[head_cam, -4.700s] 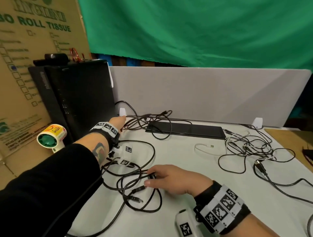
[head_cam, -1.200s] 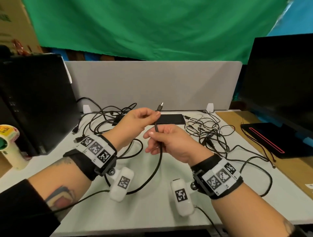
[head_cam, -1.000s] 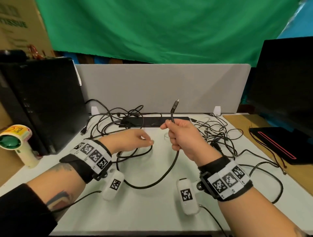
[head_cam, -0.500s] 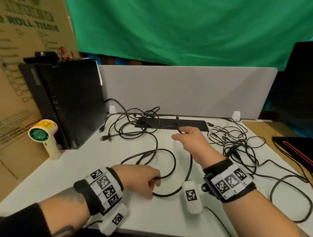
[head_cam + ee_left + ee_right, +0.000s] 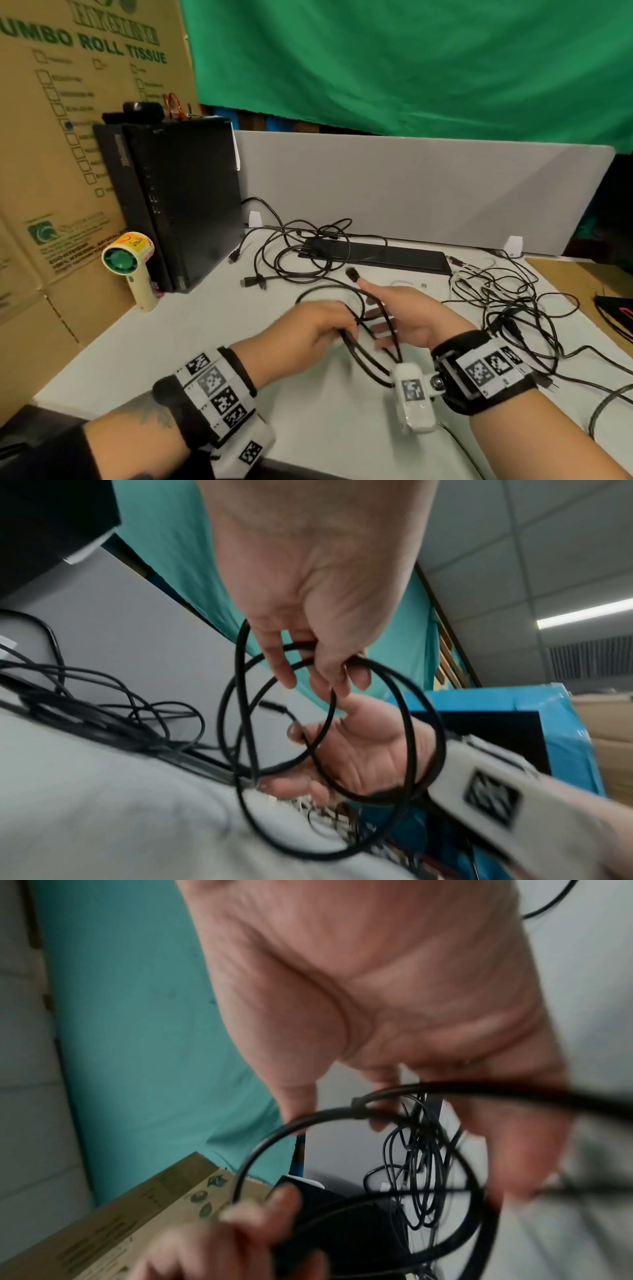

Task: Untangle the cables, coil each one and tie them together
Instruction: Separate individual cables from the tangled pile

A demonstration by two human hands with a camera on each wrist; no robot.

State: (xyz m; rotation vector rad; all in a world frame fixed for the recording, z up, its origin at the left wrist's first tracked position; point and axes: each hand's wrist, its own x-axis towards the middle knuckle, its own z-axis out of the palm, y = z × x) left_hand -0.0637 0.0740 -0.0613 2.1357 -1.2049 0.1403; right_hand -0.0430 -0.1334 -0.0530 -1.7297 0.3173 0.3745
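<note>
Black cable (image 5: 356,342) loops in left hand (image 5: 308,334), grip point seemingly blurred.

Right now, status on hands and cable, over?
Left hand grips black cable loops. Right hand open inside coil. Tangled cables wait to the right.

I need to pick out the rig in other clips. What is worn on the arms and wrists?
Each wrist has a black band with white square-code tags and a white camera pod with its own tag. The left arm has a black sleeve and a tattoo.
</note>
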